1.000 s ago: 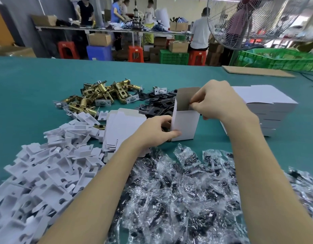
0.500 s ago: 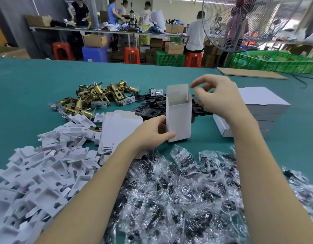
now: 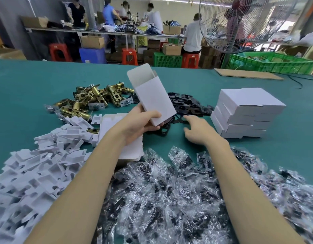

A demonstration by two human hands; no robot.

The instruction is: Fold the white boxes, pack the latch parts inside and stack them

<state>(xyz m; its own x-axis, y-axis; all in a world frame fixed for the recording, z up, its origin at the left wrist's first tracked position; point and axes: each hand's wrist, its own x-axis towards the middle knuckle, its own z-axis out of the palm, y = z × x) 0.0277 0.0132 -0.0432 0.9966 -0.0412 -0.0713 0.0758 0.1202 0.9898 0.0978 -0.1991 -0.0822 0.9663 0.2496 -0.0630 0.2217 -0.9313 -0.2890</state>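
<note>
Item in hand: we are gripping one folded white box (image 3: 153,95) at its lower end with the left hand (image 3: 141,123), thumb across the front face and fingers curled behind, lifting it clear of the worktop (image 3: 29,85) and tilting it to the left, its top flap standing open. The right hand (image 3: 198,131) is reaching out low with fingers spread and holding nothing, its fingertips arriving at the edge of the black plates (image 3: 189,104) lying just beyond. Also on the worktop: brass latches (image 3: 92,99) heaped at far left, flat box blanks (image 3: 117,134) partly hidden under the left wrist, white inserts (image 3: 37,164) piled at near left, screw packets (image 3: 178,199) spread across the near edge, and a stack of finished boxes (image 3: 245,113) at right. Risks we are noting: the box is being held only by its bottom corner, so squeezing harder could be crushing the card or springing the bottom flaps open, letting parts drop through; the plates are lying tangled, so we could be dragging up several at once; the open flap could be catching on a part going in; and the right forearm is passing close over the slippery packets, which could be sliding off the near edge.
</note>
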